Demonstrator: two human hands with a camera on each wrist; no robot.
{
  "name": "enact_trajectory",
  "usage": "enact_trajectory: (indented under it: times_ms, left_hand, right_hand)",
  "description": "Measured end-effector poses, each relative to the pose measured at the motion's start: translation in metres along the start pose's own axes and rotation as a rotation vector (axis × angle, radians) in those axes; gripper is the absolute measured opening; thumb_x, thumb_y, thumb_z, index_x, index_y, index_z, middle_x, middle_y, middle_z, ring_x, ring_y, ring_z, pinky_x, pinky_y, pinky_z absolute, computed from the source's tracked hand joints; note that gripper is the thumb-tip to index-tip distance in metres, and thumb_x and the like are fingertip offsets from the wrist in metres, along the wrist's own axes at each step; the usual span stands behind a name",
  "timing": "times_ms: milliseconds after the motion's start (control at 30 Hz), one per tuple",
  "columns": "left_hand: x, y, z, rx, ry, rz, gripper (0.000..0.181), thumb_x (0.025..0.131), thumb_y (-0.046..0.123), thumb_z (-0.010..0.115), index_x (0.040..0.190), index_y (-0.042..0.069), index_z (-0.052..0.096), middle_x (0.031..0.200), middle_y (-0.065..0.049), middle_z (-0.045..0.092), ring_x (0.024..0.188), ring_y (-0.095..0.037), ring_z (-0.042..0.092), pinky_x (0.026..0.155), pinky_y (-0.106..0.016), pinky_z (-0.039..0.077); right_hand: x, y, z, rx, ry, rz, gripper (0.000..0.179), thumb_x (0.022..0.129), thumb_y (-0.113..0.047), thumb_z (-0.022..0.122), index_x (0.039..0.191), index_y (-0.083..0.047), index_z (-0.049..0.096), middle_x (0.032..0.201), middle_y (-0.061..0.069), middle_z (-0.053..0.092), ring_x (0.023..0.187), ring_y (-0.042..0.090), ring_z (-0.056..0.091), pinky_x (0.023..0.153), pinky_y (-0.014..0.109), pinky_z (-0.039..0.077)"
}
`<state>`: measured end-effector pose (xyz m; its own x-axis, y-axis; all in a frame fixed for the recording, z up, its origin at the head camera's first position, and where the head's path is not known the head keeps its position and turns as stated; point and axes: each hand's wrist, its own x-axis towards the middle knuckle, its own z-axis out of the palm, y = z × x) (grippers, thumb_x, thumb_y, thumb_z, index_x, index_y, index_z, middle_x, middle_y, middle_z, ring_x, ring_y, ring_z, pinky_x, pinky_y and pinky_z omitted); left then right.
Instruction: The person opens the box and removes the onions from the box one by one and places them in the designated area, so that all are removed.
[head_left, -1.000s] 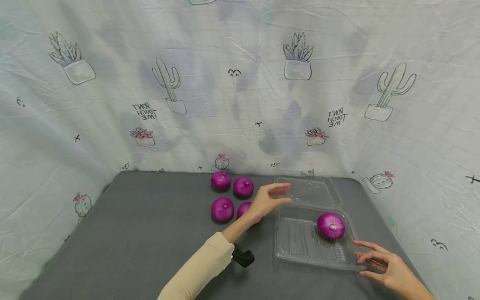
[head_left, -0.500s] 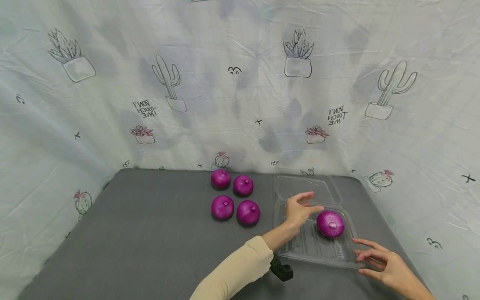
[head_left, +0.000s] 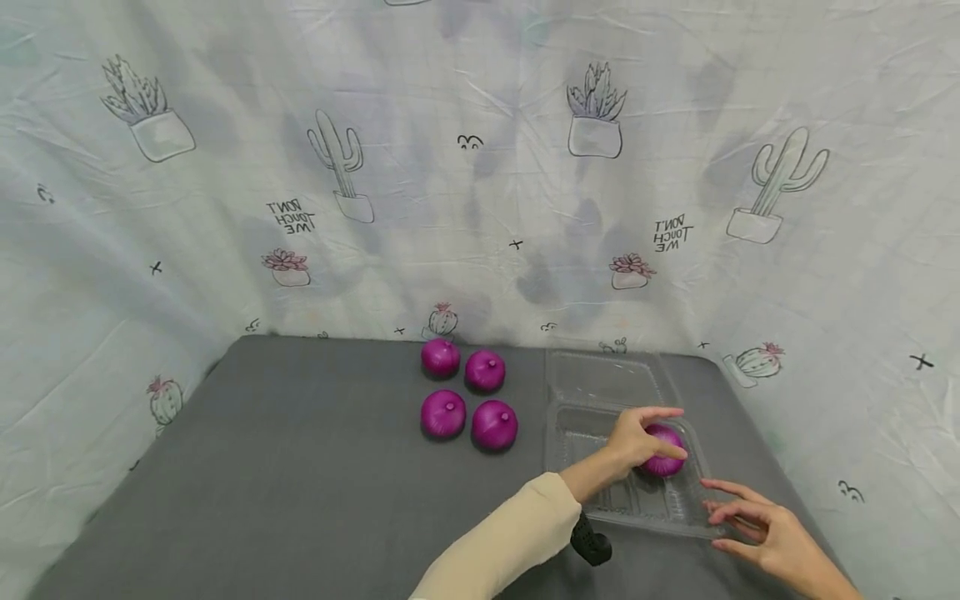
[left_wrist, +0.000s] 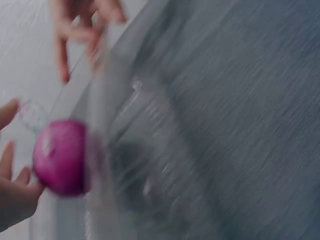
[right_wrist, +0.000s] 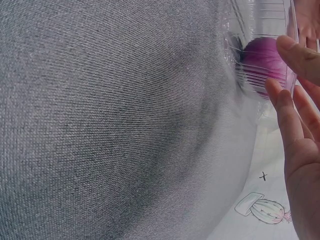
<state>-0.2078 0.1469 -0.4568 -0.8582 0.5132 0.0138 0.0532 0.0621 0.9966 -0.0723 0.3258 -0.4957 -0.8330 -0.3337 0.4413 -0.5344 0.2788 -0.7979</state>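
A clear plastic clamshell container lies at the table's right side, its lid folded back behind it. One purple onion sits in the container's right part. Over that onion reaches my left hand, thumb in front and fingers spread behind it. In the left wrist view, the fingers stand beside the blurred onion, with a gap between thumb and fingers. At the container's front right corner, my right hand keeps its fingers loosely bent, the fingertips right at the rim.
Several purple onions stand in two rows on the grey tabletop, left of the container. The lid extends toward the back edge. A printed cloth hangs behind and along both sides.
My left hand has moved right, from above the loose onions across the container to the onion inside it. The right hand has stayed at the rim.
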Motion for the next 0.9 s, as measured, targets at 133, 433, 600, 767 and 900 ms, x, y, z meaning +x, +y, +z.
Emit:
enact_trajectory:
  times_ms: [133,433,600,767,900]
  left_hand:
    - [0.015,0.0,-0.018,0.288,-0.283,0.057,0.056,0.069,-0.006,0.082,0.119,0.015,0.069,0.121,0.004,0.065,0.102,-0.004,0.058,0.077,-0.016,0.047]
    - [0.034,0.004,-0.031,0.85,-0.578,0.184,0.063,0.076,0.0,0.079,0.131,0.027,0.061,0.138,0.008,0.049,0.116,-0.004,0.047,0.088,-0.016,0.041]
    - [0.029,0.009,-0.019,1.098,-0.662,0.176,0.075,0.074,0.012,0.083,0.138,0.035,0.051,0.144,0.01,0.036,0.129,-0.007,0.032,0.098,-0.022,0.036]
    - [0.026,0.013,-0.007,1.218,-0.665,0.125,0.077,0.072,0.013,0.085,0.135,0.041,0.05,0.138,0.015,0.042,0.123,0.0,0.038,0.091,-0.019,0.04]
    - [0.028,0.026,-0.011,1.244,-0.711,0.107,0.071,0.073,0.013,0.084,0.131,0.039,0.052,0.128,0.015,0.049,0.11,0.002,0.045,0.079,-0.015,0.043]
  right_hand:
    - [0.0,-0.002,0.001,-0.02,0.014,0.033,0.028,0.069,0.02,0.071,0.094,0.01,0.062,0.135,-0.011,0.05,0.113,-0.001,0.056,0.077,0.024,0.054]
    - [0.0,-0.003,0.002,0.05,0.001,0.055,0.025,0.072,0.018,0.07,0.095,0.012,0.061,0.135,-0.013,0.05,0.114,0.001,0.056,0.079,0.024,0.054]
    - [0.0,-0.004,0.001,-0.006,0.006,0.083,0.025,0.072,0.017,0.071,0.094,0.009,0.063,0.134,-0.015,0.05,0.112,-0.001,0.056,0.079,0.023,0.054]
    - [-0.001,-0.004,0.001,-0.003,0.006,0.08,0.025,0.072,0.018,0.07,0.094,0.01,0.063,0.134,-0.015,0.05,0.111,-0.001,0.057,0.076,0.024,0.054]
    - [-0.003,-0.003,0.0,0.003,-0.002,0.09,0.025,0.073,0.018,0.07,0.096,0.01,0.063,0.136,-0.016,0.049,0.111,-0.001,0.057,0.075,0.025,0.055]
